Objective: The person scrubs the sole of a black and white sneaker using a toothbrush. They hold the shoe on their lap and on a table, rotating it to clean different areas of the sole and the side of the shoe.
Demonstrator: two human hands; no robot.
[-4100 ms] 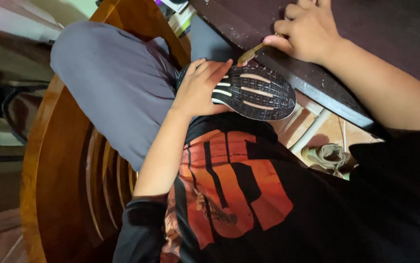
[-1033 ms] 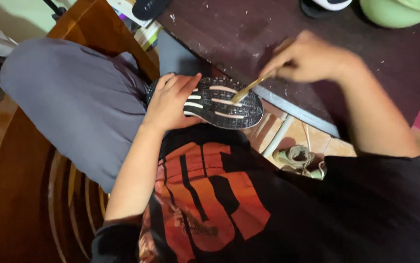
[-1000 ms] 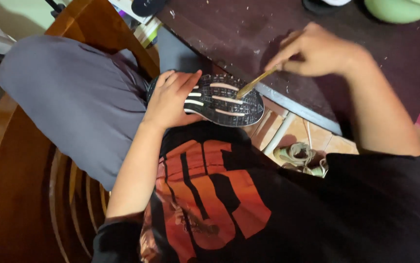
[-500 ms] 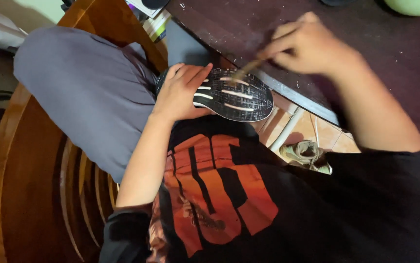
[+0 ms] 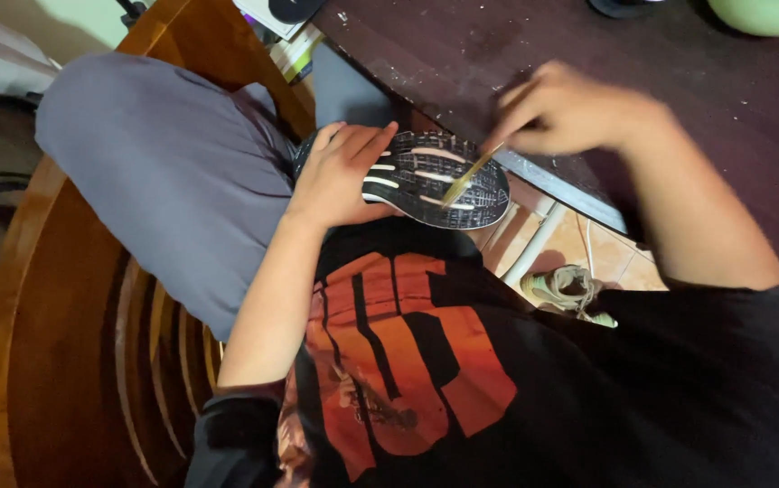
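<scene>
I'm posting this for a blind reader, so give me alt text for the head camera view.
A seated person's left hand steadies a black shoe sole on their lap while the right hand touches a thin brush to it. A dark table stands ahead, and another shoe lies on the tiled floor.

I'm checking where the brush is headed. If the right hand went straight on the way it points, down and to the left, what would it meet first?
Probably the shoe sole: the right hand aims its thin brush at it, with the tip apparently already touching it.
</scene>
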